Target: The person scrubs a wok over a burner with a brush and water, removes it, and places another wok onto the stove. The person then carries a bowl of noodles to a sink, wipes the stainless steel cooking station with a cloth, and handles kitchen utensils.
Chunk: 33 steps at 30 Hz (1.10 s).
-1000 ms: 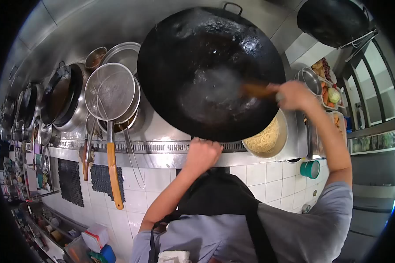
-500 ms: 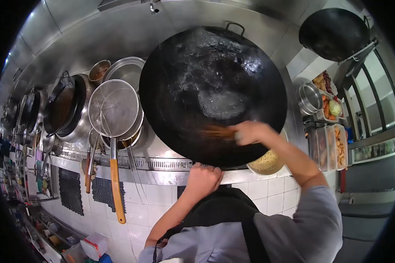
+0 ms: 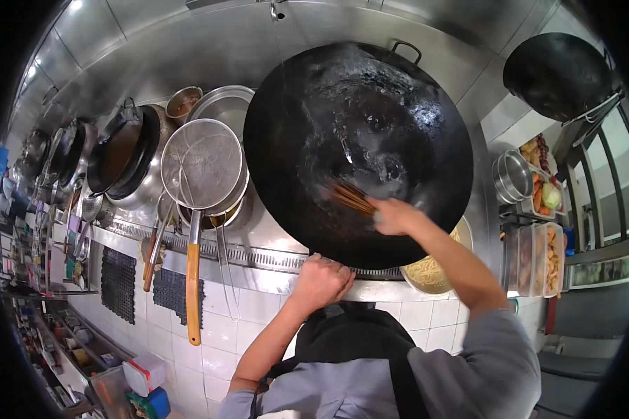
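Note:
A large black wok point(image 3: 272, 160) holds some bubbling liquid, with faint steam over it. My right hand point(image 3: 396, 215) grips a brown bristle brush point(image 3: 351, 197), its bristles pointing left against the lower middle of the wok's inner surface. Below the wok, my left hand point(image 3: 321, 281) is closed at the counter's front edge; whether it holds anything is hidden. A bowl of noodles point(image 3: 430, 274) stands under the wok's lower right rim, partly covered by my right forearm.
Left of the wok, a strainer point(image 3: 201, 164) with a wooden handle rests on pots. Further left are black pans point(image 3: 122, 153). At the right stand metal bowls point(image 3: 514, 176), a vegetable tray point(image 3: 548, 195) and plastic containers point(image 3: 534, 258). Another wok point(image 3: 558, 75) is at upper right.
My right hand has swept the brush from the wok's right side leftward to its lower middle. The view has shifted. My left hand stays at the counter edge.

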Each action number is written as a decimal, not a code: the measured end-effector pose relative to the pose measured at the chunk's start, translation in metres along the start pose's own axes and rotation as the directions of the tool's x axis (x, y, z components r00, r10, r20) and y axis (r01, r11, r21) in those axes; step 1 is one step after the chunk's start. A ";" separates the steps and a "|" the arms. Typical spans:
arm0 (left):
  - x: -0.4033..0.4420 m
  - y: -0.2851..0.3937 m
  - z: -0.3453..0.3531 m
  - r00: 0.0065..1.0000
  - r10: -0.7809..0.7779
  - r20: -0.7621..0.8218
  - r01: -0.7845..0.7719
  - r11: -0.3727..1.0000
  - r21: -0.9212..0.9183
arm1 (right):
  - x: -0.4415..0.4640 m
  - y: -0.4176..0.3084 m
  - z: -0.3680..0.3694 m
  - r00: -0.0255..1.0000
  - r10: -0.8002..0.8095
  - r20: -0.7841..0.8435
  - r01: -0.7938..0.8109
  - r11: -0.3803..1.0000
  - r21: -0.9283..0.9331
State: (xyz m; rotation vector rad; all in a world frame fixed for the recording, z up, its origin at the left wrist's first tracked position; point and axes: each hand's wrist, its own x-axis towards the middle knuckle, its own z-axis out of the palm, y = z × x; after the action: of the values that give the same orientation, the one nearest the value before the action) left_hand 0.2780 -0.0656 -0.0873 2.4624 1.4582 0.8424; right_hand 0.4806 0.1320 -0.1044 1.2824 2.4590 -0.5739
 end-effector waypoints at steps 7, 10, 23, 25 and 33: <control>0.006 -0.010 -0.012 0.998 0.022 0.057 -0.022 1.000 -0.003 | 0.084 0.080 -0.081 0.961 0.262 0.083 -0.267 0.819 0.508; 0.006 -0.011 -0.010 0.998 0.030 0.061 -0.031 0.999 0.018 | 0.145 0.002 -0.048 0.966 0.235 -0.111 -0.119 0.779 0.615; 0.001 0.031 0.016 0.999 0.022 -0.033 -0.022 1.000 -0.006 | -0.076 -0.016 -0.071 0.985 0.089 0.145 -0.059 0.977 -0.204; 0.005 0.046 0.027 1.000 0.012 0.020 -0.012 1.000 0.020 | -0.045 -0.035 -0.059 0.992 -0.080 0.100 0.094 0.984 -0.149; 0.009 0.031 0.036 0.993 -0.069 0.099 0.064 0.997 0.054 | 0.107 -0.089 -0.085 0.993 0.121 0.007 -0.118 0.950 0.288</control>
State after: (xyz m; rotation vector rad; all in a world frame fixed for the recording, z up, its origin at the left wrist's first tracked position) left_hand 0.3245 -0.0685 -0.1007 2.4381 1.5346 0.6660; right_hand 0.3407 0.2022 -0.0594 1.5338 2.3483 -0.9217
